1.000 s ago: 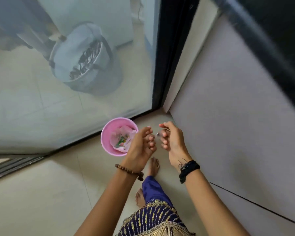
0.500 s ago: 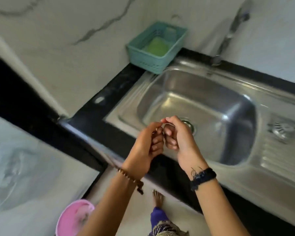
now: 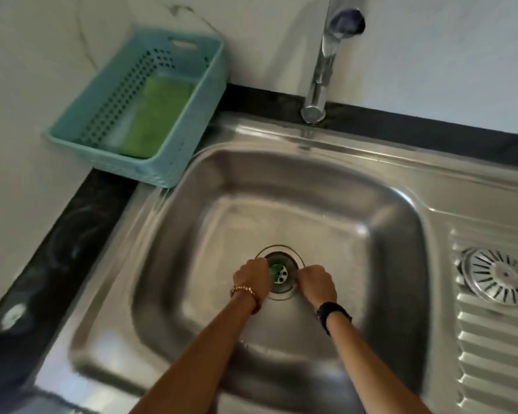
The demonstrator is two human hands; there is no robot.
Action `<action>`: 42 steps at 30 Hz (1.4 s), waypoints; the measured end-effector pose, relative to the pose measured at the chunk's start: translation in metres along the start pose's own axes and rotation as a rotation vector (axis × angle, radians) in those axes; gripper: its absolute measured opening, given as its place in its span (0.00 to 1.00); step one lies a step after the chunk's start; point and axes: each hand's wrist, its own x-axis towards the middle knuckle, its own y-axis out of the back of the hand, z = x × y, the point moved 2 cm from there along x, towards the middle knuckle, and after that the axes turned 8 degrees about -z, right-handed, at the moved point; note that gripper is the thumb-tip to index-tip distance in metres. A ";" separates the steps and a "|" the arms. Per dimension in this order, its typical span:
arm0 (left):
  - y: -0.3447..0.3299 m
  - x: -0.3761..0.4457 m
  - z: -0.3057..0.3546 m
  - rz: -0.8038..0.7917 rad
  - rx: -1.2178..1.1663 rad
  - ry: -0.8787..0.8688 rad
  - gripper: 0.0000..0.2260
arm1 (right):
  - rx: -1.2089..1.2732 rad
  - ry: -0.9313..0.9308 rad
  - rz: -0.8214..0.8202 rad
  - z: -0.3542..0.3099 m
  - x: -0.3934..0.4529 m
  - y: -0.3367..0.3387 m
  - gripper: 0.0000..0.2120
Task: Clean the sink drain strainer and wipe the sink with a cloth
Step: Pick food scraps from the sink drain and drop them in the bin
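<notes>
The steel sink fills the head view. At its drain hole sits the drain strainer, a dark metal cup with a green and white holed centre. My left hand grips the strainer's left rim with closed fingers. My right hand pinches the right rim the same way. Both hands are low in the basin, and their fingers hide the strainer's edges. A green cloth lies in a teal basket at the sink's back left corner.
A chrome tap rises behind the basin. A round slotted metal cover lies on the ribbed drainboard to the right. Black counter borders the sink on the left and back, against a white wall.
One second ago my hands were over a pink bin on the floor. The view swung to the sink, and both hands have dropped into the basin to the drain.
</notes>
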 end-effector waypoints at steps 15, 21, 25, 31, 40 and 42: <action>0.027 0.016 -0.022 0.121 -0.040 0.096 0.10 | -0.341 0.231 0.121 -0.003 0.023 -0.019 0.13; 0.035 0.015 -0.036 -0.072 -0.260 0.063 0.07 | -0.407 0.280 -0.067 -0.016 0.028 -0.041 0.13; 0.031 0.011 -0.039 -0.158 -0.667 0.097 0.05 | 0.119 0.168 -0.197 -0.018 0.022 -0.047 0.09; 0.035 -0.013 -0.042 -0.173 -0.804 0.055 0.07 | 0.594 0.070 -0.325 -0.031 -0.004 -0.031 0.09; 0.074 -0.109 -0.062 0.053 -1.104 -0.078 0.06 | 0.542 0.355 -0.309 -0.076 -0.086 -0.033 0.07; 0.080 -0.145 -0.080 0.149 -1.197 -0.115 0.07 | 0.577 0.406 -0.331 -0.090 -0.118 -0.045 0.07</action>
